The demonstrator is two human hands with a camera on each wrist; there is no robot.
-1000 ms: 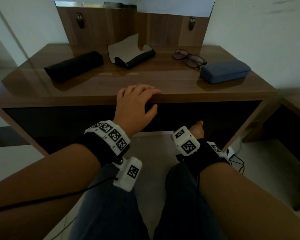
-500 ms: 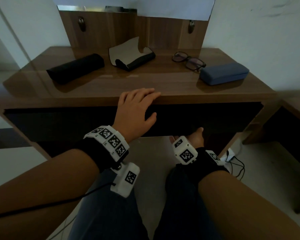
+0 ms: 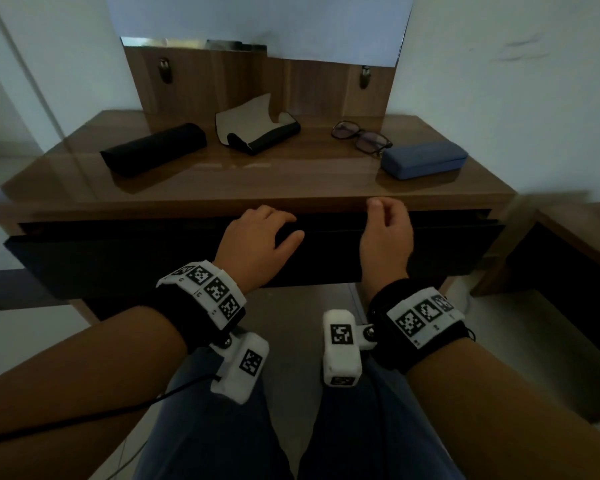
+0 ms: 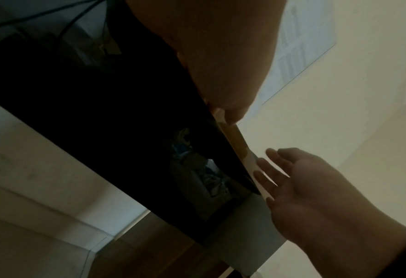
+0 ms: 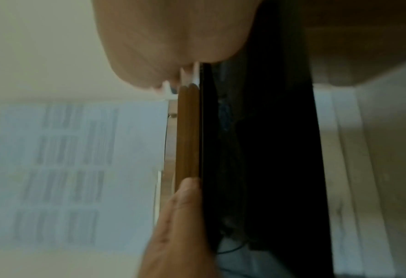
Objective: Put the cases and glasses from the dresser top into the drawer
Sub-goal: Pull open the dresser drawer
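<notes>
On the wooden dresser top [image 3: 291, 188] lie a closed black case [image 3: 153, 148] at the left, an open black case with pale lining [image 3: 257, 133] in the middle, black-framed glasses [image 3: 361, 138], and a blue case [image 3: 425, 159] at the right. Below the top, the dark drawer front [image 3: 118, 261] stands out a little. My left hand [image 3: 260, 237] has its fingers hooked over the drawer front's top edge. My right hand [image 3: 385, 233] hovers just right of it at the same edge, fingers loose and holding nothing; the left wrist view shows my right hand [image 4: 304, 184] with fingers spread.
A wooden back panel with two hooks [image 3: 257, 84] rises behind the cases. A lower wooden unit [image 3: 575, 244] stands at the right. Cables [image 3: 465, 299] lie on the floor under the dresser. My knees [image 3: 291, 427] are below the drawer.
My left hand slid from the dresser top's edge down onto the drawer front, which has come out slightly. My right hand rose from under the dresser to the drawer's upper edge.
</notes>
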